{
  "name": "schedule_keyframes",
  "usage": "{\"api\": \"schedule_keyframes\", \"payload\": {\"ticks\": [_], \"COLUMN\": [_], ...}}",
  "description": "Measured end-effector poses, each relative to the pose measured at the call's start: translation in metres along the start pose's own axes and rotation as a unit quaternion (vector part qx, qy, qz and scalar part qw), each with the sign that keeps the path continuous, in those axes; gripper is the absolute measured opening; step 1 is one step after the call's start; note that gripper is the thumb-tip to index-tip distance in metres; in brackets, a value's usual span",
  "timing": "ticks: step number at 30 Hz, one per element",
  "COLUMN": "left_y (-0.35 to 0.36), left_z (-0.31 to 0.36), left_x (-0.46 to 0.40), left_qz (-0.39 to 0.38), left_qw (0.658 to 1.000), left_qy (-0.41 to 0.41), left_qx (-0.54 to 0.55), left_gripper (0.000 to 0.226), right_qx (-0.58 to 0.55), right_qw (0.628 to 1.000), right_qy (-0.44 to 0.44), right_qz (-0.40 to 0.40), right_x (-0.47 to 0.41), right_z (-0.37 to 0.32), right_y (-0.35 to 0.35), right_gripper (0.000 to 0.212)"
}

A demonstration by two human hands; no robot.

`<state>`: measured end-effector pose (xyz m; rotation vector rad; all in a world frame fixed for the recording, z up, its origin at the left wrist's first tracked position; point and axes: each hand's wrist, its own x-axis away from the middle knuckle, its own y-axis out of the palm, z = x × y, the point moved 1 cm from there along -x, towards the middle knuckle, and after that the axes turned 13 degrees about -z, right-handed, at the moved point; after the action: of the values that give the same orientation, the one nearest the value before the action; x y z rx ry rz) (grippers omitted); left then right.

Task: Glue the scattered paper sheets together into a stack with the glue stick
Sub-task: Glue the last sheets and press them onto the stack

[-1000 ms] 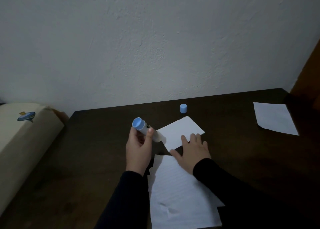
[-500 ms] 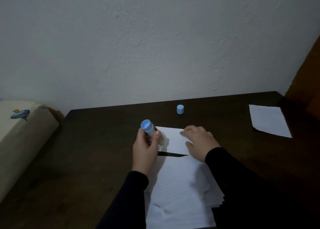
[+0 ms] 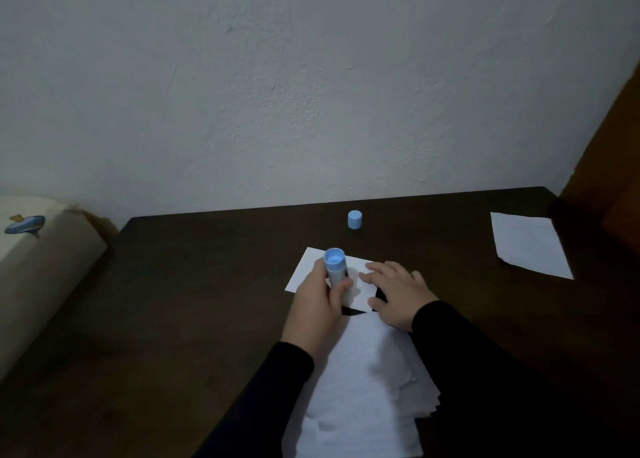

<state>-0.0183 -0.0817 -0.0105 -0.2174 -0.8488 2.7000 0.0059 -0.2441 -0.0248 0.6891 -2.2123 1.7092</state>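
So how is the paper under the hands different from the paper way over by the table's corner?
The small sheet has the left hand working the glue stick on it and the right hand resting on it. The far sheet lies alone, untouched, and looks bigger. Both are white, flat on the dark table.

A dim corner with a dark table against a pale wall.

We see a rough, textured plaster wall [image 3: 311,93], whitish with a bluish-grey cast, filling the upper half of the view. Pushed against it stands a dark brown wooden table [image 3: 190,301], its far edge meeting the wall. To the left, just beside the table, lies a cream-coloured padded piece [image 3: 38,277] bearing a small blue cartoon print [image 3: 25,224]; we cannot tell what furniture it is. At the right edge rises a brown wooden panel [image 3: 613,166]. The light is low and cool, and shadows are soft.
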Motion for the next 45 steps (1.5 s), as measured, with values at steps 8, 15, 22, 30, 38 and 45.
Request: {"api": "schedule_keyframes", "payload": {"ticks": [8,15,22,30,38,45], "left_y": [-0.034,-0.042,-0.055,-0.033,-0.001,0.0], "left_z": [-0.028,-0.036,-0.024,-0.014,0.002,0.001], "left_x": [-0.007,-0.004,0.003,0.005,0.013,0.015], "left_qz": [0.036,0.126,0.206,0.114,0.04,0.017], "left_qw": [0.996,0.985,0.966,0.985,0.996,0.999], "left_qy": [-0.076,-0.09,-0.051,-0.024,0.017,0.025], "left_qx": [0.02,0.068,0.15,0.126,0.083,0.032], "left_gripper": [0.03,0.031,0.025,0.012,0.01,0.018], "right_qx": [0.0,0.007,0.101,0.104,0.018,0.016], "right_qw": [1.0,1.0,0.987,0.99,0.999,1.0], "right_qy": [0.006,0.02,0.121,0.055,-0.024,-0.008], "right_qz": [-0.013,-0.007,-0.027,0.074,0.022,0.019], "right_x": [0.001,-0.002,0.005,0.013,-0.002,-0.006], "right_z": [-0.003,-0.003,-0.035,-0.057,-0.002,-0.008], "right_y": [-0.001,0.006,0.007,0.004,0.011,0.01], "right_gripper": [0.053,0.054,0.067,0.048,0.052,0.054]}}
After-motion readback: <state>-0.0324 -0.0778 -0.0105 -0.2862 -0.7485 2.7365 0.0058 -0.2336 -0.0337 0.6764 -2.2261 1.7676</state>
